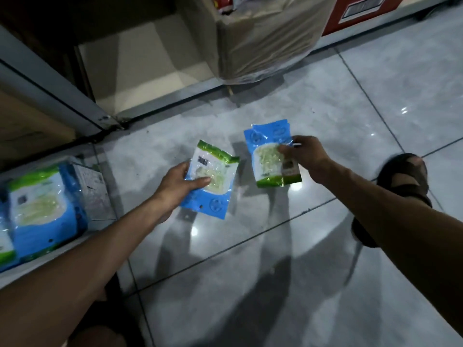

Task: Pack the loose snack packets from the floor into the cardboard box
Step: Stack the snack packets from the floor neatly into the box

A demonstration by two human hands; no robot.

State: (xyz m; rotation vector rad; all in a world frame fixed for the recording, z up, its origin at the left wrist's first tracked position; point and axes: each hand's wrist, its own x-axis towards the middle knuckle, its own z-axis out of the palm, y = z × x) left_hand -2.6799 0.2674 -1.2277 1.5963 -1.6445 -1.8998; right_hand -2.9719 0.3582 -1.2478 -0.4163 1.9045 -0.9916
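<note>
My left hand grips a blue, green and clear snack packet by its left edge, just above the tiled floor. My right hand holds a second packet of the same kind, pinched at its right side, with what looks like another blue packet edge behind it. At the far left, several matching packets lie stacked in a box or tray whose pale printed wall shows beside them. The rest of that container is cut off by the frame edge.
A grey metal shelf frame runs diagonally at upper left. A plastic-wrapped cardboard carton stands at the top centre. A red carton is at upper right. My sandalled foot rests on the glossy floor tiles at right.
</note>
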